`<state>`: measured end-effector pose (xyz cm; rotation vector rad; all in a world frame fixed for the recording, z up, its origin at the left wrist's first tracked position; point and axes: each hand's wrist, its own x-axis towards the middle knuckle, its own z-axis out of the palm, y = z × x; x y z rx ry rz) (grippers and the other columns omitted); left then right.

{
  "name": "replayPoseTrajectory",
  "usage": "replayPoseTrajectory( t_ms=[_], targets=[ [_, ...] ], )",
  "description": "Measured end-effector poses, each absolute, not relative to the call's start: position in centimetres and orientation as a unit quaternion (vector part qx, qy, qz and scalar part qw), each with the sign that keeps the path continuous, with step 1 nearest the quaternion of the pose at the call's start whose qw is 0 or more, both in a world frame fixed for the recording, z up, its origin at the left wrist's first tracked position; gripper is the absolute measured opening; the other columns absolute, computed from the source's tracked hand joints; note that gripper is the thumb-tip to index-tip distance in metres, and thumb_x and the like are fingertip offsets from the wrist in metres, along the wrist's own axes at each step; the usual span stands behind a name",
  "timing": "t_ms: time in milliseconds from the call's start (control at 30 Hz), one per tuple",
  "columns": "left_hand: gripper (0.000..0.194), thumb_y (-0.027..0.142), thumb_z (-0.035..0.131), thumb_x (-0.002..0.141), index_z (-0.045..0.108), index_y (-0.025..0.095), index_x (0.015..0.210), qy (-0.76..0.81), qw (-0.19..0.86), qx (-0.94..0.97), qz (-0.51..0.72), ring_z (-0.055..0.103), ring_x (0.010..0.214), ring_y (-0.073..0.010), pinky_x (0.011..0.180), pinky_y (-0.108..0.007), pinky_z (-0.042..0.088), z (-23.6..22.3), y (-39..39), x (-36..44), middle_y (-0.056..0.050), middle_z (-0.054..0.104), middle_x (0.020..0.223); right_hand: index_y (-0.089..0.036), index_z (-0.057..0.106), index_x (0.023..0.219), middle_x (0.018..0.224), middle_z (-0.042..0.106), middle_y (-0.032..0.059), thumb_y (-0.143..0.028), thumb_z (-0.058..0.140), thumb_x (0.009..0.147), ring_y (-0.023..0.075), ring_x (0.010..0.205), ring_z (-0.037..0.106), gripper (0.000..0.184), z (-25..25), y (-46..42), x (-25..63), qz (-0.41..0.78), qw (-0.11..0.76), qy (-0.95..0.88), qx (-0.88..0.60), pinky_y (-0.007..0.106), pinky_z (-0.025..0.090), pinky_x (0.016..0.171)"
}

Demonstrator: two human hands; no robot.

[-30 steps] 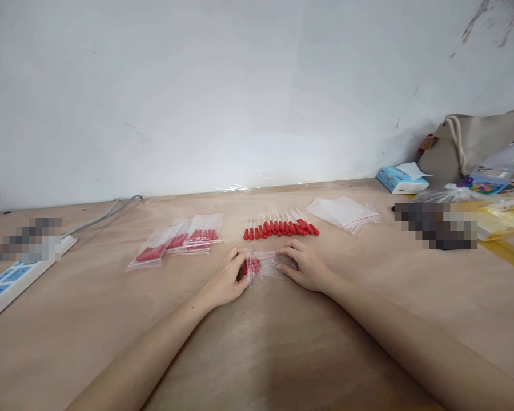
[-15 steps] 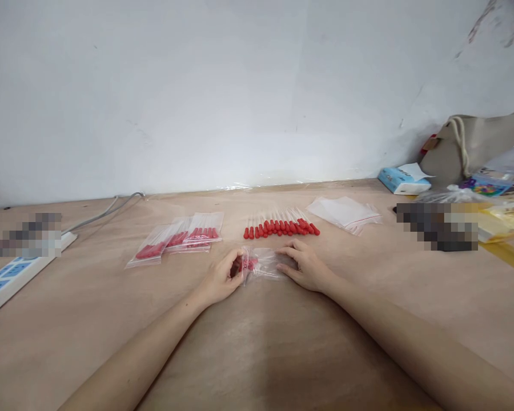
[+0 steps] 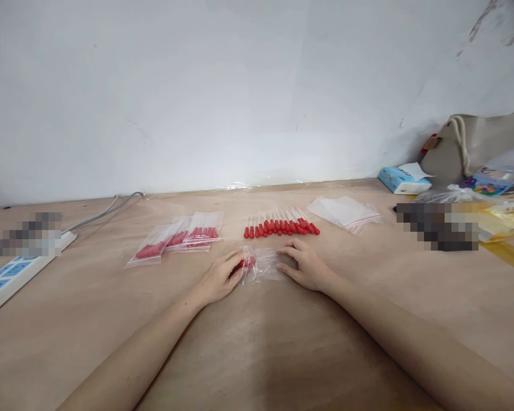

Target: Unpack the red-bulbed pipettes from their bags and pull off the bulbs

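Observation:
A clear zip bag (image 3: 269, 264) lies flat on the table between my hands. My left hand (image 3: 223, 277) is closed around red-bulbed droppers (image 3: 249, 262) at the bag's left end; their red ends show through the crinkled plastic, while the stems are hard to make out. At the opposite end, my right hand (image 3: 306, 267) holds the bag's edge between thumb and fingers. Just beyond the bag, a row of loose red-bulbed droppers (image 3: 282, 227) has its thin pale stems pointing at the wall. Several filled bags (image 3: 184, 237) overlap to the left, with red bulbs inside.
Flat plastic bags (image 3: 345, 212) are stacked at the back right. A power strip (image 3: 25, 271) with a grey cable lies at the left. Along the right stand a tissue pack (image 3: 405, 180), a beige bag (image 3: 484, 142) and yellow packaging (image 3: 509, 220). The wall bounds the table's far edge.
My left hand has closed in and flattened over the droppers, which have shifted slightly left with the crinkled bag end. My right hand has stayed in place.

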<state>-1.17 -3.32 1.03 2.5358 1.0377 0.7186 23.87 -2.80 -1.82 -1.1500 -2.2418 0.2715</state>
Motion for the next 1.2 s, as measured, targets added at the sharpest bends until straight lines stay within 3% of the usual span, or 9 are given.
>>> replayPoseTrajectory(
  t_ms=[200, 367, 533, 733, 900, 1100, 1200],
  targets=[
    [0.030, 0.024, 0.041, 0.087, 0.049, 0.019, 0.115, 0.351, 0.167, 0.889, 0.243, 0.051, 0.099, -0.0164, 0.086, -0.028, 0.041, 0.9, -3.0, -1.6, -0.007, 0.054, 0.108, -0.019, 0.057, 0.105, 0.097, 0.053, 0.0091, -0.033, 0.054, 0.079, 0.0203, 0.089, 0.052, 0.030, -1.9, -2.7, 23.9, 0.099, 0.311, -0.846, -0.421, 0.038, 0.044, 0.079],
    [0.023, 0.023, 0.039, 0.087, 0.053, 0.019, 0.105, 0.361, 0.154, 0.894, 0.218, 0.052, 0.087, -0.0148, 0.078, -0.027, 0.043, 1.1, -3.0, -1.6, -0.005, 0.056, 0.094, -0.018, 0.058, 0.105, 0.098, 0.053, 0.0096, -0.033, 0.054, 0.079, 0.0206, 0.089, 0.052, 0.030, -2.0, -2.7, 23.9, 0.098, 0.305, -0.847, -0.425, 0.038, 0.044, 0.079],
    [0.022, 0.020, 0.039, 0.086, 0.051, 0.019, 0.105, 0.363, 0.144, 0.895, 0.214, 0.049, 0.095, -0.0154, 0.084, -0.028, 0.040, 1.8, -3.1, -2.7, -0.007, 0.051, 0.102, -0.019, 0.058, 0.105, 0.098, 0.053, 0.0095, -0.033, 0.054, 0.079, 0.0203, 0.089, 0.052, 0.030, -1.9, -2.7, 23.9, 0.097, 0.308, -0.847, -0.422, 0.037, 0.045, 0.079],
    [0.019, 0.024, 0.041, 0.085, 0.055, 0.018, 0.096, 0.373, 0.205, 0.881, 0.208, 0.053, 0.087, -0.0138, 0.078, -0.026, 0.043, 2.8, -2.7, -4.3, -0.005, 0.056, 0.095, -0.018, 0.058, 0.105, 0.098, 0.053, 0.0098, -0.034, 0.053, 0.080, 0.0201, 0.090, 0.052, 0.031, -1.8, -2.8, 23.9, 0.101, 0.303, -0.848, -0.424, 0.037, 0.044, 0.079],
    [0.021, 0.032, 0.051, 0.079, 0.060, 0.019, 0.091, 0.426, 0.260, 0.842, 0.204, 0.058, 0.078, -0.0138, 0.069, -0.025, 0.049, 6.5, -2.0, -7.6, -0.004, 0.062, 0.089, -0.018, 0.058, 0.104, 0.097, 0.053, 0.0094, -0.035, 0.054, 0.079, 0.0196, 0.089, 0.052, 0.030, -1.8, -2.8, 23.9, 0.101, 0.310, -0.845, -0.423, 0.037, 0.044, 0.079],
    [0.026, 0.033, 0.054, 0.076, 0.062, 0.021, 0.098, 0.521, 0.046, 0.747, 0.411, 0.058, 0.081, -0.0146, 0.068, -0.023, 0.051, 8.5, -0.4, -9.0, -0.003, 0.062, 0.094, -0.019, 0.058, 0.104, 0.096, 0.053, 0.0086, -0.034, 0.055, 0.078, 0.0192, 0.087, 0.052, 0.030, -1.8, -2.7, 23.8, 0.099, 0.314, -0.845, -0.422, 0.037, 0.044, 0.079],
    [0.024, 0.027, 0.048, 0.080, 0.063, 0.020, 0.098, 0.509, -0.064, 0.753, 0.411, 0.057, 0.082, -0.0145, 0.072, -0.025, 0.048, 6.3, 1.6, -6.0, -0.003, 0.060, 0.093, -0.019, 0.058, 0.105, 0.096, 0.053, 0.0085, -0.034, 0.054, 0.079, 0.0191, 0.087, 0.052, 0.030, -1.8, -2.7, 23.9, 0.100, 0.315, -0.845, -0.420, 0.036, 0.044, 0.079]
  ],
)
